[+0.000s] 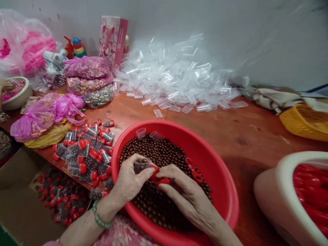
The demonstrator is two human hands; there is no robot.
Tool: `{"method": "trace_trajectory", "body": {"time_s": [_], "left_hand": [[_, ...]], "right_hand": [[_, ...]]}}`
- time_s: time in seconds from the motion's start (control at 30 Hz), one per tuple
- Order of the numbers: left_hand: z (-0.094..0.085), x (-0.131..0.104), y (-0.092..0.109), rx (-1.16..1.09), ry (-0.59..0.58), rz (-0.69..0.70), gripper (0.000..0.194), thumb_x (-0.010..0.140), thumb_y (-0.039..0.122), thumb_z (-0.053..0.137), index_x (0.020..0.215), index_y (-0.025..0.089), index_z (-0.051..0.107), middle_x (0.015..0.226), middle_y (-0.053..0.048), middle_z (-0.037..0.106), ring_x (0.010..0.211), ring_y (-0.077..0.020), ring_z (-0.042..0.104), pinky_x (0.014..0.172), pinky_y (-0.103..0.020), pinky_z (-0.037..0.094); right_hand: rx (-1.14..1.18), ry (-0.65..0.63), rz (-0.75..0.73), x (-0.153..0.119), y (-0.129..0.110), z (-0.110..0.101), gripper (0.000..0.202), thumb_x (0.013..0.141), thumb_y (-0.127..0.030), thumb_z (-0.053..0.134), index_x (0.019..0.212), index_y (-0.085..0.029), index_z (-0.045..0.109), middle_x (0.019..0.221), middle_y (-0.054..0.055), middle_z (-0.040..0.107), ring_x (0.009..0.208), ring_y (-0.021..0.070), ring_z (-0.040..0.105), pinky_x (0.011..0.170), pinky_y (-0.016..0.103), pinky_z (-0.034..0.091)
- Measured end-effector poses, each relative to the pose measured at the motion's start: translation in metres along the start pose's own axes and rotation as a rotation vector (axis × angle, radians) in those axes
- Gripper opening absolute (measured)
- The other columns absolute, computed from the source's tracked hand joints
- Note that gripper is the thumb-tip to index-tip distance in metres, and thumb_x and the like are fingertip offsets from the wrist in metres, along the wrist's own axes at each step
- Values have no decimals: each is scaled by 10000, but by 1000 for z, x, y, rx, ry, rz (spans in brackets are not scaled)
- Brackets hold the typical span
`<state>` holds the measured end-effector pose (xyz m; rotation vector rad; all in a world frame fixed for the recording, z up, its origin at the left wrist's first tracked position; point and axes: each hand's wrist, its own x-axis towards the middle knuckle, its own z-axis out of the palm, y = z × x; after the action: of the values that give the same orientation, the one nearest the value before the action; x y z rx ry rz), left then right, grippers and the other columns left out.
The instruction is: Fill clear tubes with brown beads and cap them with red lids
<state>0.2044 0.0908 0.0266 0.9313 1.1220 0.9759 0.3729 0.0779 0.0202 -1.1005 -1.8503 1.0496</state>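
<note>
- Left hand (132, 176) grips a clear container (140, 166), partly covering it.
- Right hand (180, 188) pinches a partly hidden red cap (164, 181).
- Beyond left hand: pink box (112, 41), lettering illegible.

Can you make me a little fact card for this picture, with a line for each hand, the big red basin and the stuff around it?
Left hand: holds a clear container with brown balls inside
Right hand: pinches a red piece near the container's end
Left wrist: green bracelet
Red basin: brown balls, a red scoop
Left of basin: pile of red-capped containers
Behind basin: heap of clear containers
Right of basin: pale tub of red pieces
</note>
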Motion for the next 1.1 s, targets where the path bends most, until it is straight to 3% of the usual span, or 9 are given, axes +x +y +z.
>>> {"method": "trace_trajectory", "body": {"time_s": [0.13,0.2,0.27,0.37,0.47,0.53,0.73,0.97,1.1], "left_hand": [[1,-2,0,-10,-7,10,162,733,244,692,830,152,600,835,-35,662,781,-149,606,757,-275,469],[1,-2,-1,14,8,29,148,731,241,694,814,155,608,800,-21,651,754,-140,592,735,-263,460],[2,-2,-1,32,26,47,137,728,239,698,796,160,609,754,-2,629,717,-127,570,709,-248,448],[2,-2,-3,6,27,42,133,735,245,694,780,169,595,736,9,620,701,-121,563,698,-239,448],[0,-2,-4,-4,15,39,130,758,255,679,809,172,592,769,-1,637,728,-130,580,713,-242,458],[-3,-1,-4,8,6,56,132,780,263,661,850,167,601,798,-10,641,747,-132,580,724,-243,457],[-10,1,-3,215,-124,78,118,828,252,615,892,154,631,760,-2,612,714,-122,542,686,-233,415],[-9,2,-2,196,-318,74,153,841,210,594,956,142,669,812,-1,623,773,-132,546,748,-243,424],[-10,1,-5,186,-336,78,167,841,210,586,971,151,672,819,4,615,803,-142,550,787,-254,426]], "right_hand": [[135,252,180,-5,4,11,274,830,-335,666,1064,-258,546,852,12,669,664,135,656,608,241,571],[68,291,174,-7,3,15,238,824,-325,677,1027,-249,578,843,18,686,645,138,660,584,237,572],[-106,295,85,-9,0,19,177,850,-273,648,1023,-249,619,887,35,707,729,160,683,659,263,587],[-400,338,-106,-11,-3,28,266,861,-158,613,1109,-253,610,1003,65,718,878,188,697,813,317,585],[-581,376,-231,-9,-3,34,318,860,-109,585,1152,-234,593,1037,98,713,902,199,700,785,307,595],[-543,337,-226,-5,-2,30,299,864,-113,575,1137,-229,602,1019,91,710,897,190,696,784,295,593],[-214,277,54,9,-8,-8,243,901,-224,566,1128,-267,641,1038,53,689,948,184,668,851,327,558],[-186,96,-258,32,-25,-14,303,859,-101,602,1106,-271,645,947,39,693,854,154,673,728,254,571],[-255,9,-340,38,-24,-11,252,860,-104,605,1067,-243,638,936,50,700,846,155,689,720,243,581]]}}
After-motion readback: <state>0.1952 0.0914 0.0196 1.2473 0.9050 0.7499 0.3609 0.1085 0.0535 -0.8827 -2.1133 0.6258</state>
